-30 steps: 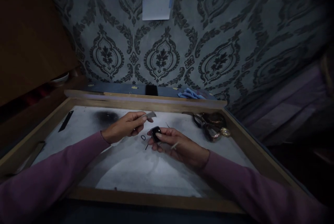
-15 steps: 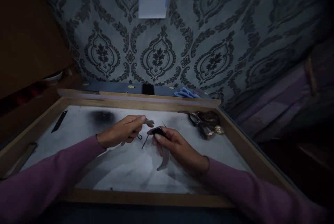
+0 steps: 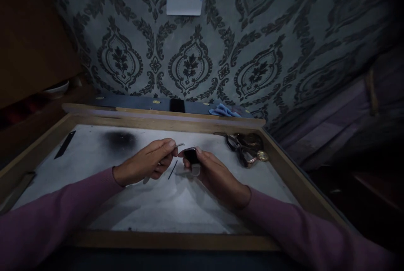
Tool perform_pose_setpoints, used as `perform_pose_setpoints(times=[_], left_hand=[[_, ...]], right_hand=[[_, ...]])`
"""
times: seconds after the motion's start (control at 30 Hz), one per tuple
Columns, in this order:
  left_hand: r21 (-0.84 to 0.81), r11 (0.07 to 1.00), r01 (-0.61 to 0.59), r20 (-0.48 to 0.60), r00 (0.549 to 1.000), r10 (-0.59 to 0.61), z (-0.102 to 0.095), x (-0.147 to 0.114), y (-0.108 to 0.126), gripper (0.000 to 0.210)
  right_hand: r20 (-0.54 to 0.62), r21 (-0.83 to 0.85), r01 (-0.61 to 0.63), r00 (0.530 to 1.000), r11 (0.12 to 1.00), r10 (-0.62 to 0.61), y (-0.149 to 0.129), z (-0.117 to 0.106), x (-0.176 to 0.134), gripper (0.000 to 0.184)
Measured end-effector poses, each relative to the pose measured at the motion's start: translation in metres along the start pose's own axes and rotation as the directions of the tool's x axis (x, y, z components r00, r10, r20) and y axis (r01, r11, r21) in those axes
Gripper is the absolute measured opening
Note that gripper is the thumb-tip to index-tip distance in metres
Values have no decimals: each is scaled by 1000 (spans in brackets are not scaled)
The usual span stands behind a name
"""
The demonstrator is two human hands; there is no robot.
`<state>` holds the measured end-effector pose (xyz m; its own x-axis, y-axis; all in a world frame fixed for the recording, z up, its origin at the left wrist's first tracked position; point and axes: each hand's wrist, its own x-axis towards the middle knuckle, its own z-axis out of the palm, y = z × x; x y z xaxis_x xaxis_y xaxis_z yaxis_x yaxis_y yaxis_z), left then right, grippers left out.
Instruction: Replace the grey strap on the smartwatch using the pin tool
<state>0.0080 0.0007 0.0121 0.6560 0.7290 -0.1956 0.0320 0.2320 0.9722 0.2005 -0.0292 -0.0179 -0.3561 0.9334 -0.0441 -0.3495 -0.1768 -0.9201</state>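
Note:
My left hand is closed, pinching a pale watch strap whose curved end sticks out past the thumb. A hand's breadth or less to its right, my right hand grips a smartwatch with a dark screen, tilted up towards me. Another pale strap hangs from the watch's lower edge. The strap in my left hand is apart from the watch. Between and below the hands, a thin dark stick lies on the white surface.
A wooden-rimmed tray surrounds the work. Several wristwatches are heaped at its back right. A black flat strip lies at the left. Behind the rim are a dark phone-like object and a blue cloth.
My right hand has turned the watch, so its screen faces me more and its strap no longer hangs straight down. The strap in my left hand is now seen edge-on.

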Motion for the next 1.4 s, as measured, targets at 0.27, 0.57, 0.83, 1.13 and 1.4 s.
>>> perform_pose_setpoints(times=[0.27,0.57,0.83,1.13,1.4], left_hand=[[136,990,-47,-6,999,48,8,-2,-5,45],[164,980,-116,47,993,109,12,-2,-7,44],[-154,988,-33,126,991,53,15,-1,-8,37],[-327,943,64,162,987,-11,14,-2,-9,35],[-351,933,82,166,986,-24,16,-2,-9,29]], right_hand=[[34,96,12,999,995,-16,1,1,1,33],[48,-157,132,991,979,-126,-2,-1,-2,34],[79,-350,185,983,918,-168,-5,-1,-9,35],[130,-567,277,960,776,-247,-8,-2,-14,27],[232,-692,402,911,599,-342,-12,-1,-15,17]])
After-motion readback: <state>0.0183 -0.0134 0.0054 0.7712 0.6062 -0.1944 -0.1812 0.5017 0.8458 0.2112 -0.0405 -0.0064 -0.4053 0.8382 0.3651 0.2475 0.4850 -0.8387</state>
